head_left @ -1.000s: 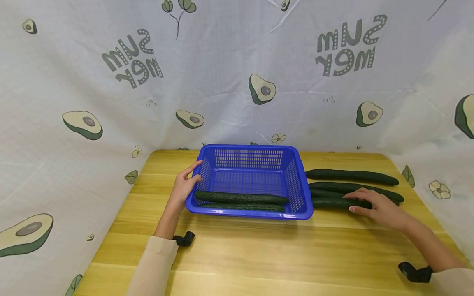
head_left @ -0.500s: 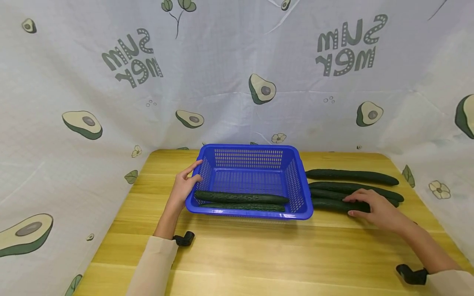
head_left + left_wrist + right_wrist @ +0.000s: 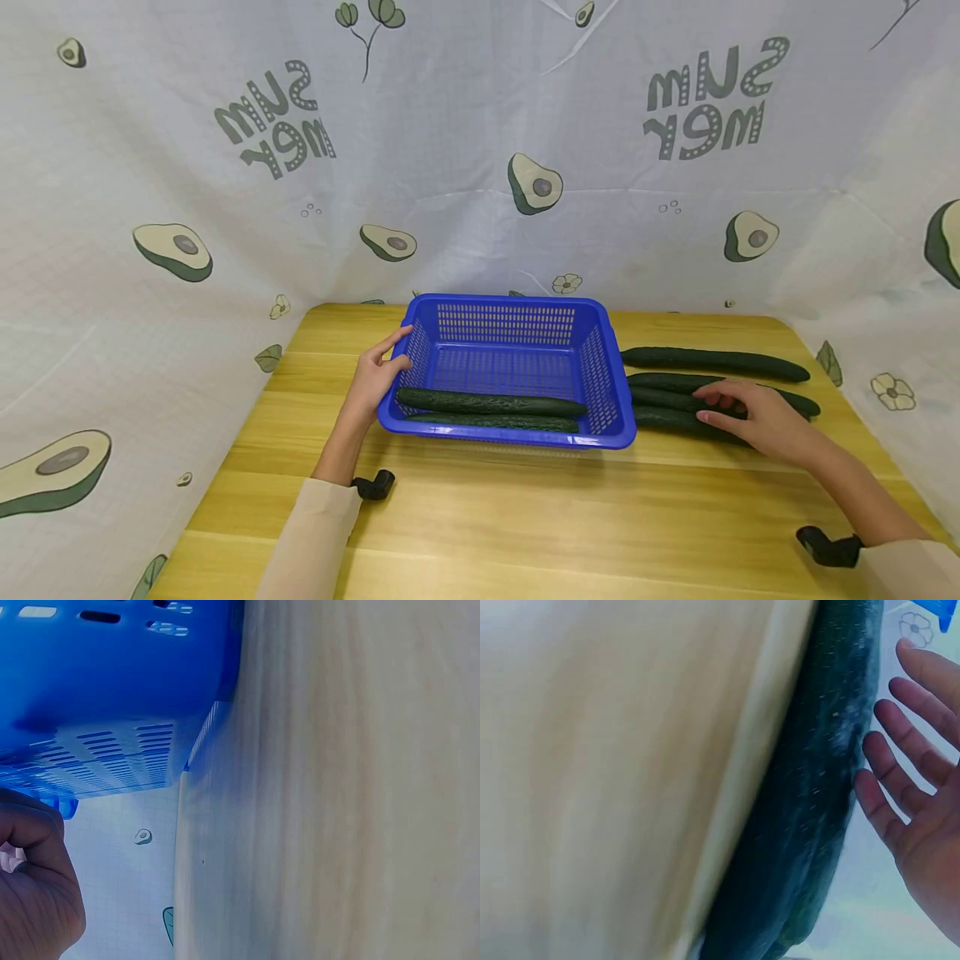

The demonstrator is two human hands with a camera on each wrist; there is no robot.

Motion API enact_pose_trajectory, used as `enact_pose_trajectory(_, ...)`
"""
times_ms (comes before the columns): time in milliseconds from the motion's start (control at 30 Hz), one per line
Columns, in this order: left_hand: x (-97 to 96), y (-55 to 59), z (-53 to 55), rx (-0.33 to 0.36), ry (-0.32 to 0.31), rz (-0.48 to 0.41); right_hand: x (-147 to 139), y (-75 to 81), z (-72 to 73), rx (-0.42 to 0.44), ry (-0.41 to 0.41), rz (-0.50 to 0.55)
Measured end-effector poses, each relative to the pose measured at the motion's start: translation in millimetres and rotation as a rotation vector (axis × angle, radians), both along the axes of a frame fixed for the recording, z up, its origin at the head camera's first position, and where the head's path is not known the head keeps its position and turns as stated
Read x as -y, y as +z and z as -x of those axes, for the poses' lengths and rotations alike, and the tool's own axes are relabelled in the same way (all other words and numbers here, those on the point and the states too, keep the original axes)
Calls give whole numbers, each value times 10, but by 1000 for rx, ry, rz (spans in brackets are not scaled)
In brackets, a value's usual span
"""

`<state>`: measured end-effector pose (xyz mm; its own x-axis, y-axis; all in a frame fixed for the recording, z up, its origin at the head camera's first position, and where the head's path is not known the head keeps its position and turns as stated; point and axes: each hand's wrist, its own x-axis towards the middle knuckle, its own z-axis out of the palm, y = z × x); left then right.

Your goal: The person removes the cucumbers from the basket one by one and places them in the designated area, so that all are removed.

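Note:
At the left end of a blue plastic basket, my left hand grips the rim, with the thumb hooked over it. In the left wrist view, bent fingers show beside the basket's perforated wall. Two dark green cucumbers lie along the front inside the basket, one upper and one lower. My right hand hovers over the cucumbers on the right, fingers spread and loosely bent, overlapping the nearest cucumber. The right wrist view shows the fingers apart beside a cucumber, holding nothing.
Several cucumbers lie side by side right of the basket, the farthest cucumber apart from the closer group. All rest on a wooden table. A white curtain printed with avocados hangs behind and at both sides.
My right hand has shifted slightly left and lifted from the nearest cucumber, its fingers loosening. The left hand, basket and cucumbers stay put; the head view has tilted a little.

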<state>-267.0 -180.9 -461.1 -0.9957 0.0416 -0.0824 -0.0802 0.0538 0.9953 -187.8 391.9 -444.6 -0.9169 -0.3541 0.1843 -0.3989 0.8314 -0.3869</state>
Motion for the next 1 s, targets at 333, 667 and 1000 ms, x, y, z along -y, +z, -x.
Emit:
enact_pose_trajectory(333,-10,0,-19,-31,5,35,376,267,131,64,-17,21)
enact_pose_trajectory(667,-14,-2,-7,-24,0,26,826,414,263,101,30,113)
enact_pose_trajectory(1000,-8,36,-28,-4,-7,-5,1232,488,327,92,72,152)
